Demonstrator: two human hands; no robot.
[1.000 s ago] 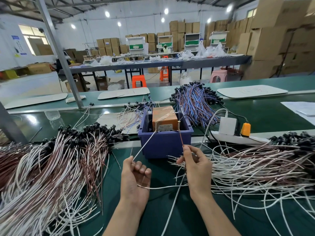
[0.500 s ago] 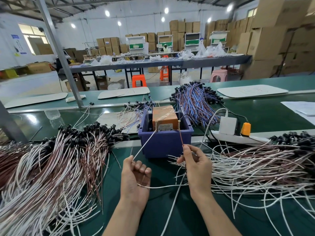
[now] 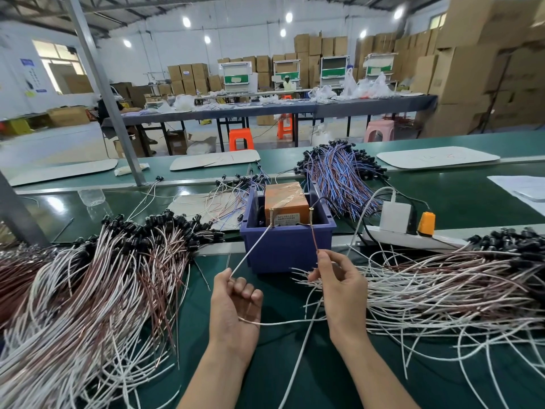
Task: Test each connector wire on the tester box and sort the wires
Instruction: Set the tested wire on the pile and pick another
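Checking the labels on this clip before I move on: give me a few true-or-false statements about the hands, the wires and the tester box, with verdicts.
1. The left hand holds a white wire that runs up to the left screw of the tester box. True.
2. The right hand holds nothing. False: it pinches a brown wire that leads to the right screw.
3. The tester box sits in a red bin. False: the bin is blue.
4. An orange plug sits in the power strip to the right of the bin. True.
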